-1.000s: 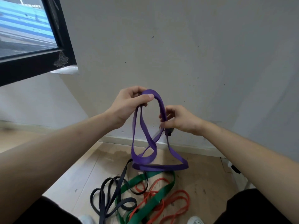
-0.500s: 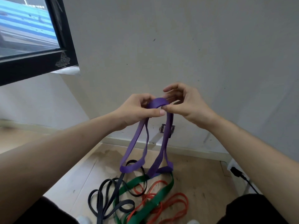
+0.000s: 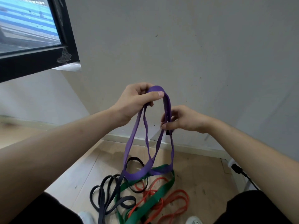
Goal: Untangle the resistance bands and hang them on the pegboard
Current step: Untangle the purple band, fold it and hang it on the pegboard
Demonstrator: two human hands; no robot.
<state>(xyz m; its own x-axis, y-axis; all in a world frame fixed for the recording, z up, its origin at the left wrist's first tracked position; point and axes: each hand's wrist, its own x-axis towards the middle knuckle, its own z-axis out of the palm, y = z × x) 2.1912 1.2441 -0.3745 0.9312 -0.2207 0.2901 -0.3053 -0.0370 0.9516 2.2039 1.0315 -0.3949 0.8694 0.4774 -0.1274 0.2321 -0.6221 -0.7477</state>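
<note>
A purple resistance band (image 3: 134, 139) hangs doubled in front of the wall. My left hand (image 3: 134, 102) pinches its top bend between thumb and fingers. Lower and to the right, my right hand (image 3: 182, 120) grips two of its strands. The band's lower loops dangle just above a tangle on the floor: a green band (image 3: 161, 191), a red band (image 3: 179, 201), a dark navy band (image 3: 105, 201) and a thin black band (image 3: 137, 160). No pegboard is in view.
A plain grey wall (image 3: 194, 54) faces me, with a white baseboard (image 3: 194, 147) over wooden floor. A black-framed window (image 3: 32, 50) is at the upper left. A black plug and cable (image 3: 239, 170) sit at the right. My white shoes (image 3: 193, 220) edge the bottom.
My right hand has dropped from the top bend of the purple band and now grips strands lower on the right. The loops hang longer and spread wider.
</note>
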